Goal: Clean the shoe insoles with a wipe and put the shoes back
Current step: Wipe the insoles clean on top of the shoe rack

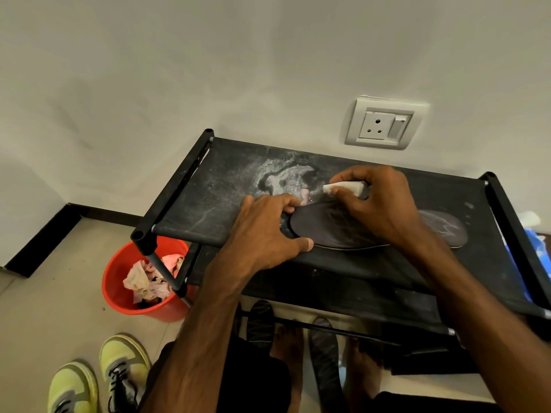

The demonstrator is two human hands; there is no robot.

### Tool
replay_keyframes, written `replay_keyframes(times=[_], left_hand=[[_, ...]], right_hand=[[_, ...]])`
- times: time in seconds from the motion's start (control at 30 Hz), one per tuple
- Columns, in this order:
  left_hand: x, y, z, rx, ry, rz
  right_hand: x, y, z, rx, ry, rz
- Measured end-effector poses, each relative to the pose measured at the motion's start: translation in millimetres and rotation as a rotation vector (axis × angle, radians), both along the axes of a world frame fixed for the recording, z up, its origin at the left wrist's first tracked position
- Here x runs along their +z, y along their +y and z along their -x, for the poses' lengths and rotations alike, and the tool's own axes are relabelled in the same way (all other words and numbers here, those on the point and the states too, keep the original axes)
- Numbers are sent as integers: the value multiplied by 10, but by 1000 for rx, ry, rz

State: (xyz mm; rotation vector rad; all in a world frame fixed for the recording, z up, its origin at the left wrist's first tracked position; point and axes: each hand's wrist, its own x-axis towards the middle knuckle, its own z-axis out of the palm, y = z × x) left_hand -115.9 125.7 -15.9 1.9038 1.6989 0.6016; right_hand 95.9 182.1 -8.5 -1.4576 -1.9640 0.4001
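Note:
A dark insole [319,231] lies on the top shelf of a black shoe rack [208,201]. My left hand [268,231] pins its left end, thumb on the near edge and fingers curled over the tip. My right hand [372,207] grips a folded white wipe [346,187] and rests over the insole's middle. A second dark insole [444,228] lies to the right, partly hidden by my right wrist. Two more insoles [322,356] lie on the floor by my bare feet. A pair of yellow-green sneakers [98,380] stands on the floor at lower left.
A red bucket [116,281] with crumpled used wipes stands on the floor under the rack's left corner. A blue and white packet [533,234] sits past the rack's right end. A wall socket [384,123] is above the rack. White dusty stains mark the shelf fabric.

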Motion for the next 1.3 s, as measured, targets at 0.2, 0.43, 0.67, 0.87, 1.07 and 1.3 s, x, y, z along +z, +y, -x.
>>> replay_keyframes(times=[0.2,0.43,0.67,0.87,1.07,1.3], left_hand=[[24,-24,6,-2,-48,15],[1,-19,-24,8,-43,13],[-25,-15,-31,13,-41,23],[-34,3,-39,43,-63,39],[-34,6,-53,59,-59,39],[-37,7,-56,51,-26,40]], right_hand=[[67,-10,-60,41,-19,25],[-46,-38,87,141,-139,14],[-65,-95,255,244,-164,35],[-16,-61,243,198,-233,51],[4,-62,211,139,-253,55],[31,-179,432,403,-254,92]])
